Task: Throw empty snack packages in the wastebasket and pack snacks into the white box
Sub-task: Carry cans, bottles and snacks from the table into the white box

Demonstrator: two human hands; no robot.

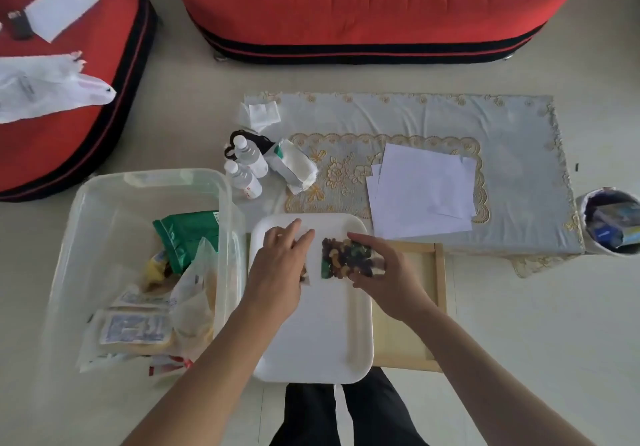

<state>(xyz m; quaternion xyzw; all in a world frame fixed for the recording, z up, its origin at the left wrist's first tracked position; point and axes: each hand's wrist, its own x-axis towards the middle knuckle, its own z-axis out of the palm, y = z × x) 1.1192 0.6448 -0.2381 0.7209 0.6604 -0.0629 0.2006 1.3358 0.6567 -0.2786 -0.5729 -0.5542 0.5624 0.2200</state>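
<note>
At the left stands the box (86,203), holding a green bag (187,234) and other wrapped snacks. Just right of it lies a white tray (311,341). The left hand (280,265) reaches over the tray's far end, palm down, fingers straight and close together, pressing flat on a small packet (307,278) mostly hidden beneath it. Beside it the right hand (388,272) pinches a nut packet (343,258) by its right edge, thumb on the far side, fingers curled. The wastebasket (585,210) stands far right, with wrappers inside.
</note>
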